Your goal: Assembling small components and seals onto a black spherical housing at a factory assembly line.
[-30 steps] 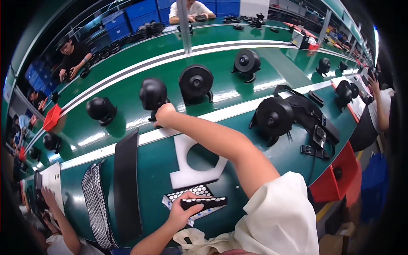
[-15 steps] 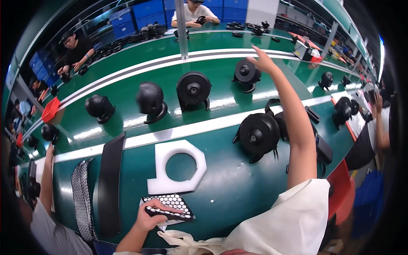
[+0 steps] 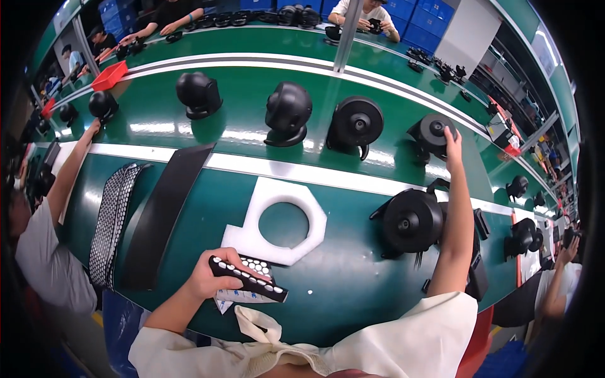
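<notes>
My left hand point(image 3: 211, 276) is closed on a folded black sheet dotted with white round pads point(image 3: 249, 281), low over the near table. Printed white backing shows beneath the sheet. My right arm stretches to the conveyor, where my right hand point(image 3: 453, 148) grips the right edge of a black round-headed device point(image 3: 433, 131); some of its fingers are hidden behind it. A similar black device point(image 3: 413, 220) stands on the near table, left of my right forearm. Between the hands lies a white foam block point(image 3: 253, 217) with a large round hole.
More black devices point(image 3: 357, 123) stand along the green conveyor. A long black strip point(image 3: 167, 214) and a strip of white-dotted sheet point(image 3: 112, 220) lie at the left. A co-worker's arm point(image 3: 69, 170) reaches in there. A metal post point(image 3: 348, 39) rises beyond the conveyor.
My right hand has come down from above onto the device on the conveyor and closed on its edge. My left hand still holds the dotted sheet. The whole view has shifted.
</notes>
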A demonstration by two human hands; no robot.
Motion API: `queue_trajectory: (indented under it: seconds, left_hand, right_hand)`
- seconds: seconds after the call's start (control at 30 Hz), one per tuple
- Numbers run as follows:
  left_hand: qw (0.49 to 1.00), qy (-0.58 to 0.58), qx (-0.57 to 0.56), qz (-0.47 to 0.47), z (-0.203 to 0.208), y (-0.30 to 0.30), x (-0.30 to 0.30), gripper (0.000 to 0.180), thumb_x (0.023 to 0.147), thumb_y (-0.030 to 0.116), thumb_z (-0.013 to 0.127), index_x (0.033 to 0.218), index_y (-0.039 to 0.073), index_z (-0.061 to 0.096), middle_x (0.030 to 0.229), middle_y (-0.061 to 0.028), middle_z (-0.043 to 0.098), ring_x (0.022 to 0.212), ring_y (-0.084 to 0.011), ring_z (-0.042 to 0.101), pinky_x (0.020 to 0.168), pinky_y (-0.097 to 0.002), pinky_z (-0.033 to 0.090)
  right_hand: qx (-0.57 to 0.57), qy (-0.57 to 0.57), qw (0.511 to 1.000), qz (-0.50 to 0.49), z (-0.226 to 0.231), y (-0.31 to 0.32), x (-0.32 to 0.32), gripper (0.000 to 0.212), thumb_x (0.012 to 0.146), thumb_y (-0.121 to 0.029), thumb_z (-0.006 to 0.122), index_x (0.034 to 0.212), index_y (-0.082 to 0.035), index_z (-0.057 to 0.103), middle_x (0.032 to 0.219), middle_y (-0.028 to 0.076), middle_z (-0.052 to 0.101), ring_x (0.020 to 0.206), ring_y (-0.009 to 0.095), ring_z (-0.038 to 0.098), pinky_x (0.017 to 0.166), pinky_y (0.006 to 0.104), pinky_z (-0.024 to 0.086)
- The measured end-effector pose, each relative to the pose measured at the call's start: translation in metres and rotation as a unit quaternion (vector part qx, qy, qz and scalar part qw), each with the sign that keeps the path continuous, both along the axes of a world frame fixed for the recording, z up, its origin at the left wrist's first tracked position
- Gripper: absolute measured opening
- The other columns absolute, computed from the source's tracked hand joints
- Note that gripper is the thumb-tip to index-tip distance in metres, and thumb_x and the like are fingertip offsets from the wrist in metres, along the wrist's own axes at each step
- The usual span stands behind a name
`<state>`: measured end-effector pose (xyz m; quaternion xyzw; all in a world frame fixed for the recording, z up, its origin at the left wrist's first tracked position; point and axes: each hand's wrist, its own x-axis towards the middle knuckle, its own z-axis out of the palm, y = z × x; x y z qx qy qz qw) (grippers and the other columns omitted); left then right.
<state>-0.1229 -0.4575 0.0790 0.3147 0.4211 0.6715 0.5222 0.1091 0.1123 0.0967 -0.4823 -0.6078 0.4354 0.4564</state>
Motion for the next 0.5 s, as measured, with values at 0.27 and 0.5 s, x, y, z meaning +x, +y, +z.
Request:
queue_trajectory:
  seconds: [0.27, 0.5]
  left_hand:
    - [0.995, 0.063, -0.016, -0.08, 0.023, 0.006, 0.0, 0.031, 0.07, -0.008, 0.058, 0.1, -0.004, 0.057, 0.105, -0.0159, 0.058, 0.098, -0.0183, 0.055, 0.088, -0.0308, 0.042]
    - [0.992, 0.101, -0.005, -0.077, 0.041, 0.01, 0.003, 0.038, 0.084, 0.001, 0.043, 0.122, -0.006, 0.039, 0.131, -0.0116, 0.037, 0.114, -0.0184, 0.044, 0.095, -0.0283, 0.033]
  right_hand:
    - [-0.164, 0.178, 0.94, 0.241, 0.085, -0.067, 0.027, 0.048, 0.083, -0.047, 0.04, 0.122, -0.018, 0.043, 0.12, 0.008, 0.049, 0.103, 0.03, 0.052, 0.078, 0.0545, 0.043]
    - [-0.113, 0.233, 0.86, 0.441, 0.127, -0.207, -0.037, 0.042, 0.083, -0.033, 0.049, 0.116, -0.008, 0.046, 0.11, 0.009, 0.054, 0.098, 0.021, 0.055, 0.088, 0.0372, 0.043]
